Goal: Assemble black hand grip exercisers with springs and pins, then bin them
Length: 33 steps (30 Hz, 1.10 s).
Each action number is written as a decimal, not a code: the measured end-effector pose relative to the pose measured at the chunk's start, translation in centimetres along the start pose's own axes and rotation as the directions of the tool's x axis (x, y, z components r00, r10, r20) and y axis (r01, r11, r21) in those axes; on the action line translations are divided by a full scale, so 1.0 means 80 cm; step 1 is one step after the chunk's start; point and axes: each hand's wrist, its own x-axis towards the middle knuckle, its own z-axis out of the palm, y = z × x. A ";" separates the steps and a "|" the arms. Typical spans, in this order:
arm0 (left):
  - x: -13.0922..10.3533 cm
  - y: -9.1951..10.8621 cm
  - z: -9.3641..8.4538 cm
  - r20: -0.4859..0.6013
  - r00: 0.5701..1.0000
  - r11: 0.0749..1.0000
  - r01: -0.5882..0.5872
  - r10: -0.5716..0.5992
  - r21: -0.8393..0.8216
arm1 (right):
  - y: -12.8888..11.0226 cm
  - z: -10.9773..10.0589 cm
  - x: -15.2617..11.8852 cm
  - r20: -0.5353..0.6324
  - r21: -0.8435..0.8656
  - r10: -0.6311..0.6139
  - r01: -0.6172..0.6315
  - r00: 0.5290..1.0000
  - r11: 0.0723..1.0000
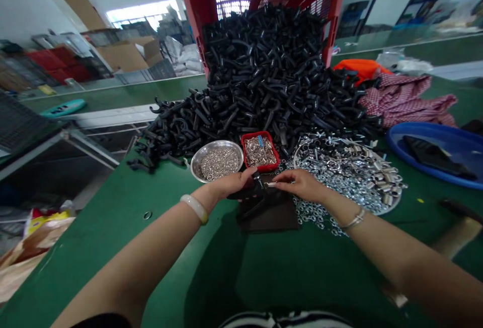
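Observation:
My left hand is closed around a black plastic handle, which has a bright metal fitting near its top. From the right, my right hand pinches a small ribbed metal piece against that handle. Whether the piece is a spring or a screw I cannot tell. Below both hands lies a dark flat block, with another black part partly over it. Just beyond are a red tray of small metal pins and a steel bowl of tiny metal pieces.
A red crate lies tipped, spilling a heap of black handles across the table. Metal rings, nuts and clips cover a round tray at right. Farther right are a blue basin, checked cloth and hammer.

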 end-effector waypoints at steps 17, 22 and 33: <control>0.012 -0.036 0.044 -0.507 0.802 0.804 0.059 0.314 0.591 | 0.012 0.021 0.013 -0.127 -0.421 -0.066 0.007 0.990 0.907; 0.005 -0.033 0.044 -0.478 0.814 0.791 0.038 0.329 0.610 | 0.019 0.037 0.004 -0.136 -0.541 -0.197 0.093 0.971 0.836; -0.013 -0.020 0.068 -0.367 0.898 0.781 0.042 0.244 0.623 | -0.022 -0.008 0.094 -0.258 -0.678 -0.067 -0.131 0.964 0.723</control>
